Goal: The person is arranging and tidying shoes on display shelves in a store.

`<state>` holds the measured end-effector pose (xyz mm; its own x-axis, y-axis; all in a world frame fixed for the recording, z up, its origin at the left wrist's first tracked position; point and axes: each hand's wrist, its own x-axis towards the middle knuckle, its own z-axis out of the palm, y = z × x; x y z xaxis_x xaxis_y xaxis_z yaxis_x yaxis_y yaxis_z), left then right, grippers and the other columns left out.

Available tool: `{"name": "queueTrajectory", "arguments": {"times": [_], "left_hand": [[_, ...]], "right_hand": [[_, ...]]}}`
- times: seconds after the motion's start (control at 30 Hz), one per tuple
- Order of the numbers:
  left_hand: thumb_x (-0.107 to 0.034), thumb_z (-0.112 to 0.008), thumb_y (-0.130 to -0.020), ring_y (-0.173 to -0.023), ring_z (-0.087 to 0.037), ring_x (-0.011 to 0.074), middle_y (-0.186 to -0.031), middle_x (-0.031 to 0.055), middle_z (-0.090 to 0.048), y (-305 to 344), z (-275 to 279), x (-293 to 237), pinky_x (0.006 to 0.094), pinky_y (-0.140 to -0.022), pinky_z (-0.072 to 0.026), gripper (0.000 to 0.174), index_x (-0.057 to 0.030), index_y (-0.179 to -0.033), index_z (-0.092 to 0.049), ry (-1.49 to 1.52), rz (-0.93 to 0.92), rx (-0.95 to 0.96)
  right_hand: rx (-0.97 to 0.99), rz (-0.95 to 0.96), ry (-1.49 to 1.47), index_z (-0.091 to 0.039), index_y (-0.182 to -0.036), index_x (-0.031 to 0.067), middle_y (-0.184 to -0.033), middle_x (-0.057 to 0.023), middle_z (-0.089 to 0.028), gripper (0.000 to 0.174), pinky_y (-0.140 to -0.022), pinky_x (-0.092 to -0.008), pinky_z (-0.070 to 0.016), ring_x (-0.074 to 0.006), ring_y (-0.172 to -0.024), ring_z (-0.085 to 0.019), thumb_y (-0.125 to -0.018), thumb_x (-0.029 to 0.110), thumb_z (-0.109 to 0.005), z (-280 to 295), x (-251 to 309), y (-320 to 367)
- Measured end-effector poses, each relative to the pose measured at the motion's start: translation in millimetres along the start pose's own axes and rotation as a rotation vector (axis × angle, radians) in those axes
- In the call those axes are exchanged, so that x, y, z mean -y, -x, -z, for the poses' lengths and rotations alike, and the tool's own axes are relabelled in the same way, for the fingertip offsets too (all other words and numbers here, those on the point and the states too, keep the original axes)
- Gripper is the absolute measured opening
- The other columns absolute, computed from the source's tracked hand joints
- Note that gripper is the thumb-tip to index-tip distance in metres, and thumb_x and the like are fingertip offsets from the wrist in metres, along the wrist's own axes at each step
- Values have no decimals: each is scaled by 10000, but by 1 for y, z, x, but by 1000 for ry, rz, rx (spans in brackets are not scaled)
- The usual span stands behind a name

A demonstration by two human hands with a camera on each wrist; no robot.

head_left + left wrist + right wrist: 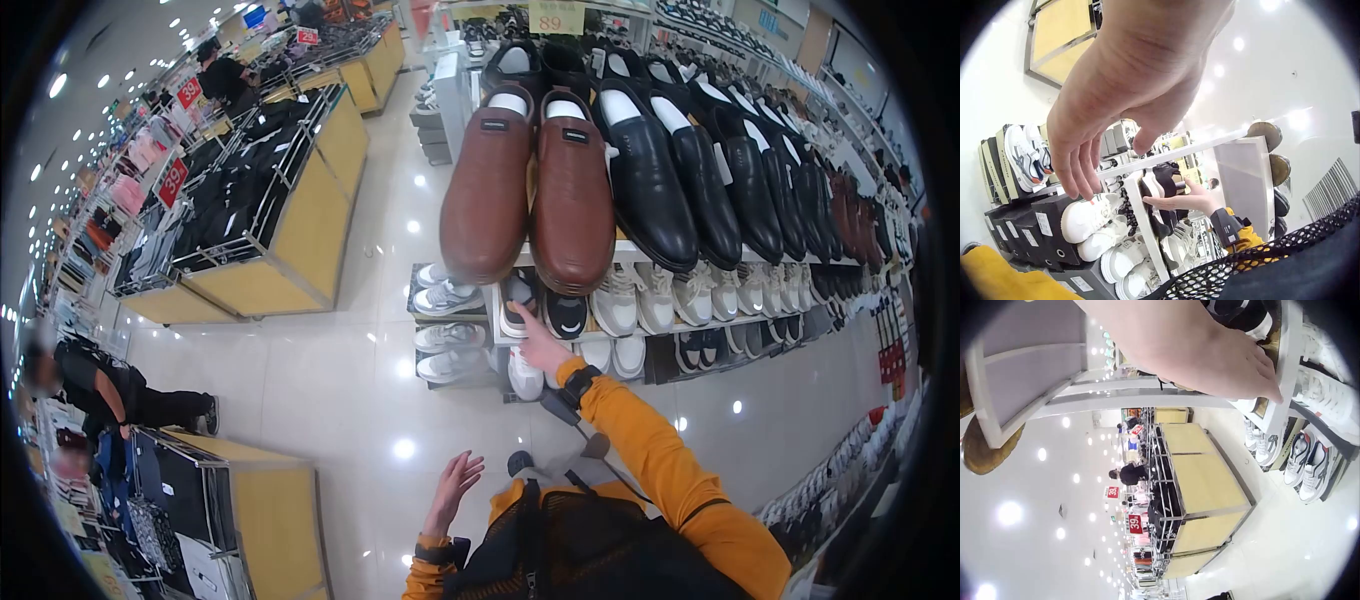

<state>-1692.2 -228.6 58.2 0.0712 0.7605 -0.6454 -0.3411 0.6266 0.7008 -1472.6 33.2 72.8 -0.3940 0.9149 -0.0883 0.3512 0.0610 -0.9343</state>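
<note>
On the middle shelf of the shoe rack stands a dark grey sneaker (519,292) with a white sole. My right hand (543,347) reaches down to it and holds its near end. From the left wrist view, the thumb of the right hand (1192,199) lies by the shoe's opening and the fingers run along the sole side. The right wrist view shows its fingers (1262,370) bent down close to the white shelf edge (1282,375). My left hand (455,487) hangs over the floor with loosely bent fingers, holding nothing.
Brown slip-on shoes (487,190) and black leather shoes (650,185) line the top shelf. White sneakers (615,298) fill the shelf below. Light sneakers on boxes (452,350) stand left of the rack. Clothing bins (315,210) and another person (110,385) are farther left.
</note>
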Motion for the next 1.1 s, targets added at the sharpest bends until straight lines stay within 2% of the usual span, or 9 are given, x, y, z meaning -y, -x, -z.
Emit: {"name": "queueTrajectory", "arguments": {"times": [0.03,0.1,0.17,0.23,0.47,0.8,0.87,1.03,1.1], "left_hand": [[-381,-441,-991,-1177,-543,248,-1289,171,-542,0,0,3,353,-1019,-421,521,-12,-1354,-381,4,2,1],[-411,-466,-978,-1170,-550,241,-1282,164,-552,-1,-4,9,344,-1010,-424,559,-11,-1359,-383,5,17,2],[-408,-469,-978,-1170,-550,242,-1278,162,-555,-3,-8,12,343,-1009,-424,551,-14,-1354,-392,-10,19,29],[-404,-468,-979,-1170,-550,241,-1277,162,-555,-4,-17,9,342,-1009,-424,544,-15,-1352,-397,-29,35,51],[-360,-417,-1005,-1197,-525,249,-1304,167,-527,-34,-84,-14,360,-1035,-406,490,-17,-1353,-391,-183,74,177],[-360,-444,-993,-1234,-483,248,-1326,141,-499,-159,-235,-5,359,-1050,-388,509,-14,-1361,-381,-4,124,444],[-364,-498,-969,-1237,-469,251,-1315,128,-492,-197,-251,7,372,-1048,-394,535,-12,-1351,-371,-174,-135,614],[-366,-578,-925,-1202,-490,290,-1296,165,-459,-236,-306,-4,401,-1042,-408,594,3,-1323,-335,259,127,249],[-327,-605,-914,-1202,-484,321,-1231,204,-458,-268,-294,12,399,-1045,-416,625,19,-1340,-307,-257,-397,571]], "right_hand": [[-3,-9,-5,-173,-1486,124,-1407,-204,-339,830,-1025,-287,-363,-259,-1207,-460,-795,-83,-584,-1,0,1],[18,-494,-751,-148,-1500,158,-1451,-211,-250,705,-1046,-300,-339,-264,-1251,-416,-902,-36,-466,-4,-6,1],[50,-396,-780,-170,-1496,180,-1454,-209,-224,580,-1071,-342,-324,-292,-1289,-380,-975,63,-396,-5,-21,25],[-33,-669,-1257,-215,-1481,198,-1446,-204,-243,530,-1080,-370,-330,-310,-1290,-388,-991,130,-407,7,-31,47],[-119,-602,-1462,-396,-1289,52,-1332,-157,-483,370,-1061,-395,-369,-304,-1222,-476,-988,263,-440,90,-111,192],[-482,-584,-1430,-417,-1274,45,-1327,-150,-483,424,-1043,-386,-395,-276,-1202,-491,-960,318,-498,188,-144,343],[-560,-528,-1532,-419,-1272,29,-1294,-146,-499,442,-1037,-380,-400,-275,-1182,-498,-958,329,-502,200,-157,366],[-556,-538,-1558,-441,-1239,22,-1266,-139,-515,413,-1027,-379,-410,-272,-1152,-512,-955,314,-503,241,-169,393],[-538,-556,-1552,-448,-1232,23,-1262,-137,-519,402,-1023,-379,-414,-271,-1145,-517,-953,308,-504,256,-174,394]]}}
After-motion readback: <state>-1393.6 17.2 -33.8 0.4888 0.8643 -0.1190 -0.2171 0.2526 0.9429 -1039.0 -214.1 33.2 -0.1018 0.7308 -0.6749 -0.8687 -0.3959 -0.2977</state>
